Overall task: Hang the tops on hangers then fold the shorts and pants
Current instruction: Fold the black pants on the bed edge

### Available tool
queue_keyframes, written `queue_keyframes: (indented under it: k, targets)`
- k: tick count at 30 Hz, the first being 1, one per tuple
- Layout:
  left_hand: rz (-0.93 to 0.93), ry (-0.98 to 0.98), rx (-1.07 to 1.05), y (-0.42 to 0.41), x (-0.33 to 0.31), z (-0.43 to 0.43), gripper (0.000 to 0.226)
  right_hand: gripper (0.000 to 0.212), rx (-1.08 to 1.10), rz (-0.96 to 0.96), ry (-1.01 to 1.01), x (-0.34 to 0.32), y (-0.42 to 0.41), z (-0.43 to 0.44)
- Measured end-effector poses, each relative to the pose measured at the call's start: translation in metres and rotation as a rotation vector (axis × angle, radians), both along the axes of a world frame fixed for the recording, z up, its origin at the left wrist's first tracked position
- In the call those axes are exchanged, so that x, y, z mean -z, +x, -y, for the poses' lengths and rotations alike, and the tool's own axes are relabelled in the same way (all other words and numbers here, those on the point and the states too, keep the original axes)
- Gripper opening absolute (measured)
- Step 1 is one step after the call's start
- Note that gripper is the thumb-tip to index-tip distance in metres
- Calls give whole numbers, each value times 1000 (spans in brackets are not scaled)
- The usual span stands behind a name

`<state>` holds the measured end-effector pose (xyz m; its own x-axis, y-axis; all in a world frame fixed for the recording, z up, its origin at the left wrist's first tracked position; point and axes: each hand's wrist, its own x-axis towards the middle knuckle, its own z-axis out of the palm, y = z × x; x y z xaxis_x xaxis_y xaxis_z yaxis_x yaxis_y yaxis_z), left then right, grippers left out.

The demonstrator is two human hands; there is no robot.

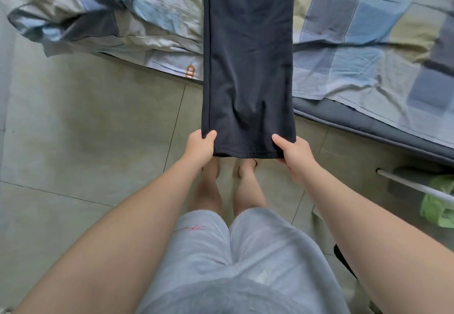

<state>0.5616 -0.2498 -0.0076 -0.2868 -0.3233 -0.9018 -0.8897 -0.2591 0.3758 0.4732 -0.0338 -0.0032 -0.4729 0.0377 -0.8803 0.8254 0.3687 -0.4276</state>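
Dark pants [248, 56] cross bedsheet [356, 43]; quilt [98, 11] beside.

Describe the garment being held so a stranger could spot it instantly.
Start at the bed with its pale blue checked sheet. A long strip of cloth runs off its edge toward the person: the dark pants, gripped at the near hem by the left hand and right hand. They are plain navy and smooth, unlike the patterned, rumpled bedding either side.
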Motion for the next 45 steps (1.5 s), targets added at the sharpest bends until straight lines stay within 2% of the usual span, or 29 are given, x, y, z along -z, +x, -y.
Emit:
queue_keyframes:
  k: [4, 8, 10, 15, 18, 19, 23, 34, 41, 45]
  targets:
    - [-4, -8, 51, 10, -57, 14, 25, 7, 40, 17, -29, -55, 8, 13]
    - [-10, -6, 115, 17, -113, 38, 10, 10, 51, -5, -31, -106, 8, 17]
    - [0, -6, 106, 21, -136, 49, 9, 14, 57, -12, -44, -129, 10, 15]
    - [-13, -28, 129, 27, -175, 58, 12, 31, 140, -40, -58, -173, 18, 17]
    - [-26, -29, 128, 34, -190, 65, 2, 31, 229, -33, -120, -193, 27, 19]
    - [-28, -19, 107, 39, -193, 67, 7, 29, 244, -21, -137, -199, 32, 18]
    - [-41, 26, -1, 62, -206, 72, 9, 24, 264, 1, -179, -214, 50, 13]
    - [-83, -13, 2, 159, -221, 30, 5, 17, 165, 12, -203, -222, 140, -31]
    - [-6, -53, 100, 249, -214, -18, 1, 29, 140, 119, -176, -210, 233, -83]
    - [11, -76, 170, 281, -210, -33, 14, 32, 116, 158, -151, -211, 265, -98]
